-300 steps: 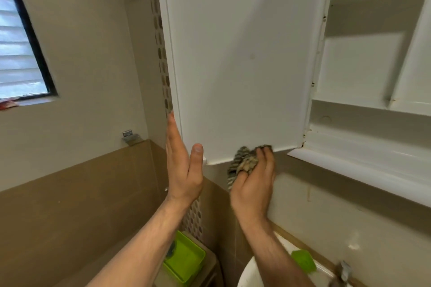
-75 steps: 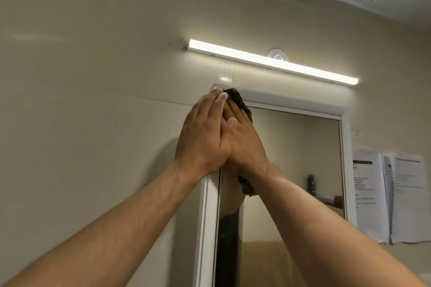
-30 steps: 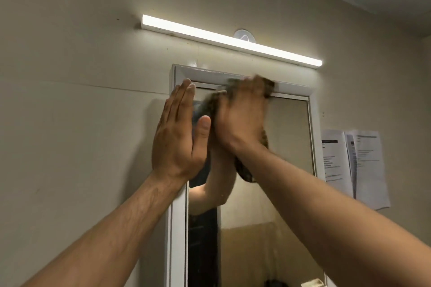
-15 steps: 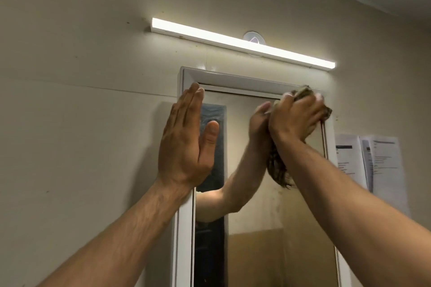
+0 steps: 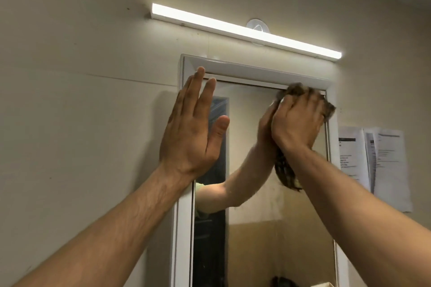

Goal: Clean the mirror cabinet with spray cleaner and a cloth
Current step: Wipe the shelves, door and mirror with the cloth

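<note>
The white-framed mirror cabinet [image 5: 254,69] hangs shut on the beige wall, its glass [image 5: 256,228] facing me. My left hand [image 5: 192,133] lies flat, fingers straight, against the upper left edge of the door. My right hand [image 5: 297,121] holds a dark patterned cloth [image 5: 286,173] bunched against the glass at the top right corner; the cloth hangs below my wrist. The hand is motion-blurred. No spray cleaner is in view.
A lit tube light [image 5: 245,30] runs along the wall above the cabinet. Printed paper sheets [image 5: 375,163] are stuck to the wall right of the frame. The mirror reflects my arm and a tiled wall.
My right hand has wiped the cloth from the top left corner across the upper glass to the top right corner. My left hand stayed flat on the left edge.
</note>
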The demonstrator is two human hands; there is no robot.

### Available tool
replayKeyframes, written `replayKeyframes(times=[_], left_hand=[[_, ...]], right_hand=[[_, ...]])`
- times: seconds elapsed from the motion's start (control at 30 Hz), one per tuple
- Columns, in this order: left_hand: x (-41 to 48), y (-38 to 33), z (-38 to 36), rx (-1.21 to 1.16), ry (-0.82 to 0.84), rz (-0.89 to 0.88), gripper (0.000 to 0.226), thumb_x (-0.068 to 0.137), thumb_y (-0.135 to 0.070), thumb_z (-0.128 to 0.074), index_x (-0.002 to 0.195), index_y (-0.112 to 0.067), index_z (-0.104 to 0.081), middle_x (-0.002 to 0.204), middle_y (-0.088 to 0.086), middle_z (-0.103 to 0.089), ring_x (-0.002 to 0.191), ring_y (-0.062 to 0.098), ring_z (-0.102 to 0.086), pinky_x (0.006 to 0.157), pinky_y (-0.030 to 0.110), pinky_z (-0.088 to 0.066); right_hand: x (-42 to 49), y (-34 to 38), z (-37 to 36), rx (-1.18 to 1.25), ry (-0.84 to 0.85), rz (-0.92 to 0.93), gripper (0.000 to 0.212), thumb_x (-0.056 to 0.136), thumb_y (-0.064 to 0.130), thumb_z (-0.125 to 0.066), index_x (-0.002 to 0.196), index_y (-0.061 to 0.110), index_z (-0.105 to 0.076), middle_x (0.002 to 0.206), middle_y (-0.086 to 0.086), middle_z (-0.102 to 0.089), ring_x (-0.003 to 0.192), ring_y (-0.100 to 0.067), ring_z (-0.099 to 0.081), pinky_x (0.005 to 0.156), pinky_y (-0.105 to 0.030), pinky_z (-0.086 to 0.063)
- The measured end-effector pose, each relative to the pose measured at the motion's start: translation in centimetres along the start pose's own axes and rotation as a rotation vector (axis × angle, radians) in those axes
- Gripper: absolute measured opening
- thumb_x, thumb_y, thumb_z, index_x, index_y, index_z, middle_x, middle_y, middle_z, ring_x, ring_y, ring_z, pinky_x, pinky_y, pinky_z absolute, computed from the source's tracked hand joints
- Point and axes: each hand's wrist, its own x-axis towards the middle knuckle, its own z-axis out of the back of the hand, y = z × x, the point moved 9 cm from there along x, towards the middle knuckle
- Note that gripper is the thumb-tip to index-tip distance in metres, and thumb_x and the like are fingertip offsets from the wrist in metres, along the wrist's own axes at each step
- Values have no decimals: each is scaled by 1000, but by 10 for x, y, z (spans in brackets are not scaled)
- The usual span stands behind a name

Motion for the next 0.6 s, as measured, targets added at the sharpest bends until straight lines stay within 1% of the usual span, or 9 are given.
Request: replayKeyframes(times=[0.03,0.1,0.17,0.23,0.3,0.37,0.43,0.5,0.6], left_hand=[[0,2,1,-7,-4,28,76,105,-55,-25,163,-7,-19,172,13,-11,160,25,-9,128,52,-17],[0,2,5,-53,-26,50,74,105,-48,-29,162,-4,-19,172,14,-12,160,25,-10,127,51,-18],[-1,2,10,-110,-62,50,71,105,-43,-31,161,-1,-21,171,14,-15,160,25,-13,127,52,-20],[-3,2,15,-131,-106,52,69,105,-39,-31,161,0,-23,171,15,-17,159,25,-16,126,53,-23],[-3,1,15,-121,-113,38,67,105,-38,-31,160,-1,-25,171,15,-18,159,25,-17,125,54,-24],[-1,0,11,-84,-63,4,66,106,-39,-31,161,-4,-25,171,14,-16,159,25,-15,126,54,-22],[0,2,3,-17,11,5,68,105,-45,-29,162,-9,-24,172,12,-12,160,24,-10,128,52,-15],[-3,5,-4,66,64,34,71,103,-51,-24,163,-13,-20,173,9,-7,161,23,-4,130,47,-5],[-10,6,-7,112,85,66,72,104,-52,-21,164,-14,-18,173,9,-5,161,24,-2,130,48,-4]], right_hand=[[0,-3,-3,0,16,-125,67,108,49,-23,163,10,-20,171,-11,-18,159,-31,-12,129,-54,-10],[-16,38,-13,-28,60,-9,72,107,53,-18,165,11,-7,173,-13,-4,160,-33,-3,129,-52,-5],[-55,109,-26,-3,107,454,71,106,54,-17,165,18,-3,174,-9,3,160,-29,4,130,-49,-1],[-104,151,-37,14,175,912,68,106,52,-25,164,20,-10,173,-10,-8,160,-26,-5,130,-50,-9],[-117,150,-38,56,248,1142,65,105,47,-35,162,17,-26,171,-9,-21,160,-24,-14,128,-51,-19],[-108,123,-32,60,262,1259,60,105,44,-39,159,17,-38,169,-8,-29,159,-26,-20,126,-53,-22],[-76,73,-27,21,222,1163,58,102,41,-42,156,20,-44,168,-6,-31,158,-26,-22,124,-56,-23],[-28,1,-11,59,169,739,58,102,40,-40,157,23,-42,170,-1,-27,159,-21,-17,126,-56,-20],[-12,-84,8,61,-2,49,63,104,43,-31,162,18,-28,170,-2,-25,159,-20,-14,128,-51,-15]])
